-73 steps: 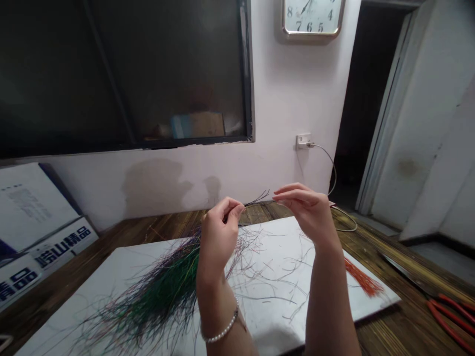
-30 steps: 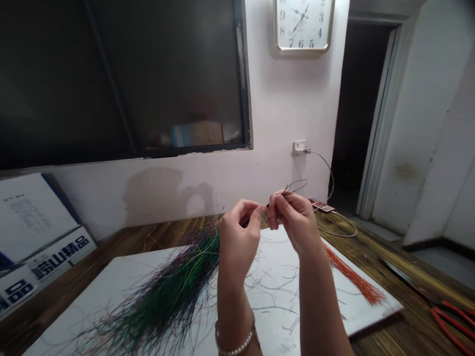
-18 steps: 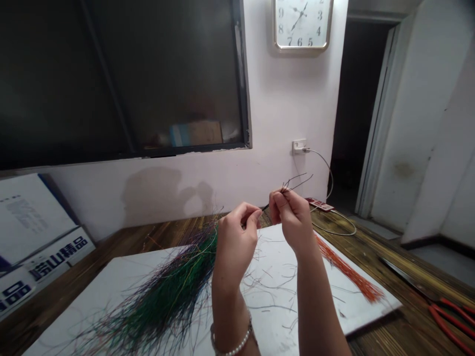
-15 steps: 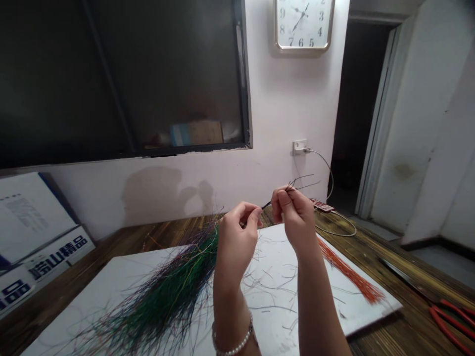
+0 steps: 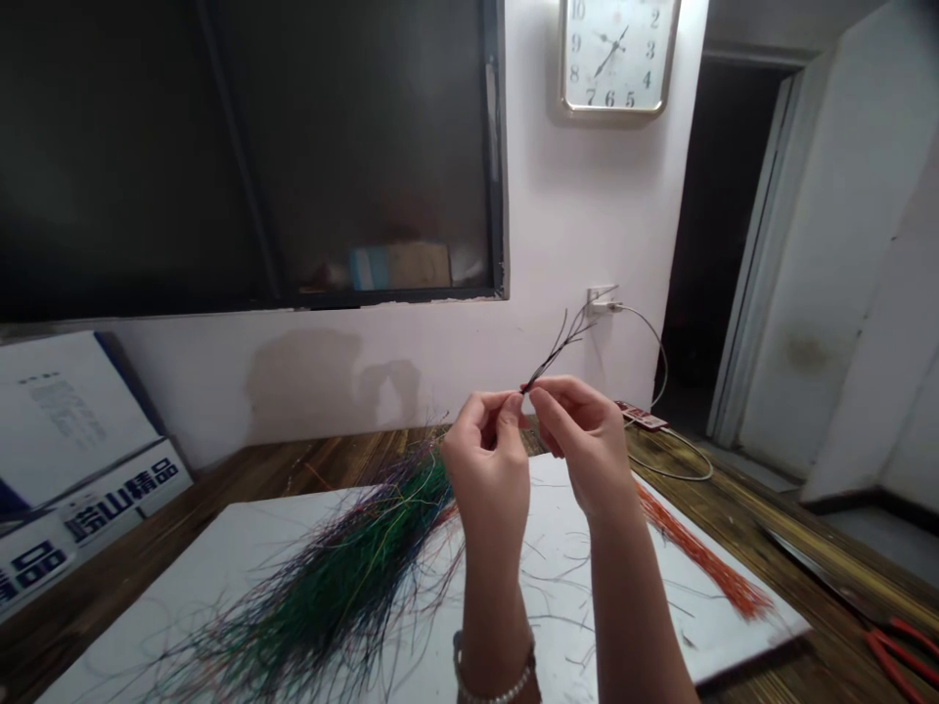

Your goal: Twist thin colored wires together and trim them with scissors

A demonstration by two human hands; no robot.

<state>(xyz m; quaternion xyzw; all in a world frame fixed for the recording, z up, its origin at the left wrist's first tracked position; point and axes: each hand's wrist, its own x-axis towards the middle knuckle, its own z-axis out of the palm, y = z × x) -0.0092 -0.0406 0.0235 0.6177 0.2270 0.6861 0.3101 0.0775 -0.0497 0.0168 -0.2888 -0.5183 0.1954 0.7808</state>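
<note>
My left hand (image 5: 488, 440) pinches the lower end of a small bundle of thin dark wires (image 5: 552, 356) between thumb and forefinger. Close beside it, my right hand (image 5: 583, 430) has thumb and fingertips pressed together at the same spot on the bundle. The loose wire ends fan out up and to the right, in front of the wall. Below and left of my hands, a large heap of green, blue and purple wires (image 5: 344, 577) lies across a white board (image 5: 220, 552). A bundle of orange wires (image 5: 704, 557) rests on the board's right side.
Scissors with red handles (image 5: 906, 650) lie on the wooden table at right. Behind them, a white cable (image 5: 686, 474) runs from a wall socket (image 5: 602, 300) to a red-and-white device (image 5: 641, 415). A printed box (image 5: 80, 440) stands at left. Loose wire scraps dot the board.
My right hand has come left and down along the bundle to meet my left hand. More of the dark wires now stick out above the fingers. The view has shifted slightly.
</note>
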